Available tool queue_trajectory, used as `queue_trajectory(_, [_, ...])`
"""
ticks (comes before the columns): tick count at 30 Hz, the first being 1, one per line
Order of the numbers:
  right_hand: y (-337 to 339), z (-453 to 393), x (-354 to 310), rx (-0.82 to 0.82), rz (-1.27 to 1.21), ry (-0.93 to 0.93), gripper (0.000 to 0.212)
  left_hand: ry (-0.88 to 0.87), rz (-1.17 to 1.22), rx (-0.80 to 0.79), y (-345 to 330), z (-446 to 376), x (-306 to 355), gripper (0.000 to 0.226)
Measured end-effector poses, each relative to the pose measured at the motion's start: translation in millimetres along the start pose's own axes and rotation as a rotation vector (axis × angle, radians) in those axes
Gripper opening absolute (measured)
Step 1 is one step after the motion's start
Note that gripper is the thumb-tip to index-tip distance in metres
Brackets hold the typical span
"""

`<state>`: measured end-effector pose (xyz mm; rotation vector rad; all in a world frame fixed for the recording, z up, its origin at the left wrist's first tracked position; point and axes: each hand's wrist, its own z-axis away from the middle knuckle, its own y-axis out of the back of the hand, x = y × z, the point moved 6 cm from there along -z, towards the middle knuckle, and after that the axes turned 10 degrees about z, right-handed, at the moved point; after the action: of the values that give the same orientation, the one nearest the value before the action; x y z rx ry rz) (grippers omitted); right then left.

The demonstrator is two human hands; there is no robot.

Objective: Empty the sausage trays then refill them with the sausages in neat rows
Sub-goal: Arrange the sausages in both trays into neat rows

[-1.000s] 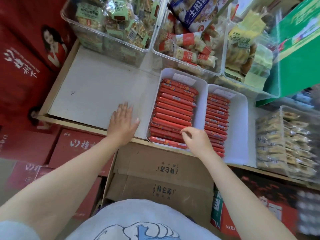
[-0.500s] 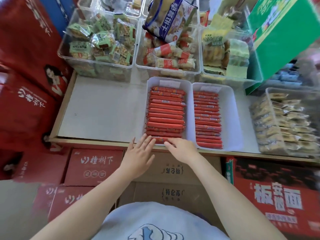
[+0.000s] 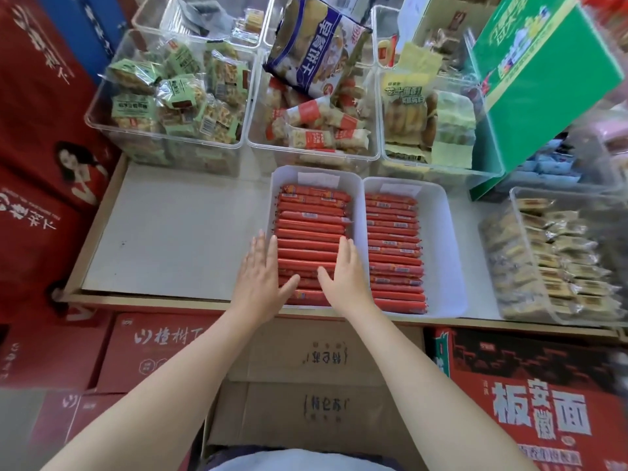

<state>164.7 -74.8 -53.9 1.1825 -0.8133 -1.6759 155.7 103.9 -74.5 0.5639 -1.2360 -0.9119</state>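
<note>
**At the shelf's front edge, both hands on the left tray**

On the shelf (image 3: pixel 176 232), near its front edge, two white trays sit side by side. My left hand (image 3: pixel 260 283) and right hand (image 3: pixel 346 280) lie flat, fingers spread, gripping nothing, bracketing the left tray's (image 3: pixel 317 175) sausages (image 3: pixel 311 232), probably to square the rows. The right tray (image 3: pixel 452 253) holds its own neat column.

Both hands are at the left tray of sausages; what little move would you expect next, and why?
Probably closing both hands on the left tray to lift or tip it. The left hand lies flat along its left wall, the right hand flat on the sausages, and the tray looks full.
</note>
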Motion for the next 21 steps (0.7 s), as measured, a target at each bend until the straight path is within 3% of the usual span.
queue_trajectory(5, [0.7,-44.1,-0.7,0.080,0.036,-0.016,0.083,0.018,0.030,0.050,-3.5,-35.4,-1.6,0.089])
queue_trajectory(12, [-9.2,-83.7,-7.1,0.040,0.106,-0.056,0.085,-0.008,0.072,0.106,-6.4,-38.0,-6.7,0.086])
queue_trajectory(17, [-11.4,-82.9,-17.8,0.093,0.059,0.051,0.085,-0.008,0.073,0.091,-6.7,-38.5,-7.4,0.087])
queue_trajectory(21, [-4.6,-97.7,-9.4,0.125,0.025,-0.071,0.092,-0.011,0.070,0.077,-7.6,-38.9,-7.2,0.089])
